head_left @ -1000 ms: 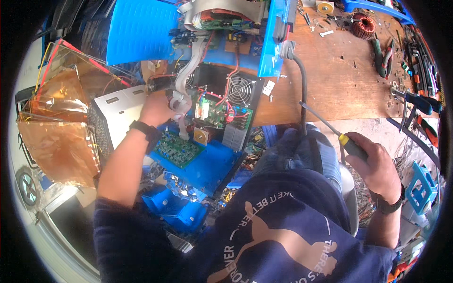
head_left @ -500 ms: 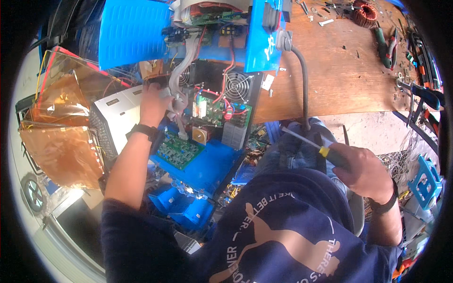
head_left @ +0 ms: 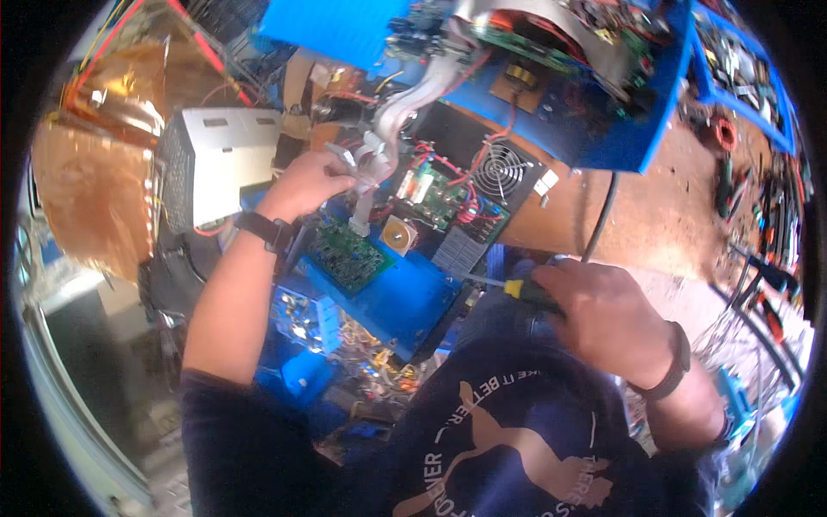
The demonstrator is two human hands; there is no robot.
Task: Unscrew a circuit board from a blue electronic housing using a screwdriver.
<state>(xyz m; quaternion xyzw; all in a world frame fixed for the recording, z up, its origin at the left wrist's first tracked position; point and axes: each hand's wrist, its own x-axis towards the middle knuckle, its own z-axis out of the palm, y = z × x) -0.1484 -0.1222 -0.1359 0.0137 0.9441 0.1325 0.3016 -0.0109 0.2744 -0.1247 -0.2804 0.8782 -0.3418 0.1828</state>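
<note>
My left hand is closed at the bundle of grey ribbon cables, its fingertips pinching the left side of it. One ribbon runs down to a green circuit board on the blue base panel of an opened machine. In my right hand is a screwdriver with a dark and yellow handle. Its shaft points left, the tip close to the grey finned heatsink; whether they touch I cannot tell. Beyond lie a second green board with red wires and a round fan grille.
The machine's blue cover, carrying more boards, stands raised at the back. A white perforated metal box is at left, beside copper-coloured sheets. Tools and a copper coil lie on the wooden bench. Blue bins with parts sit below.
The view has turned, shifting the machine rightward and tilting it. My right hand has brought the screwdriver left and down to the machine's edge. My left hand stays at the ribbon cables.
</note>
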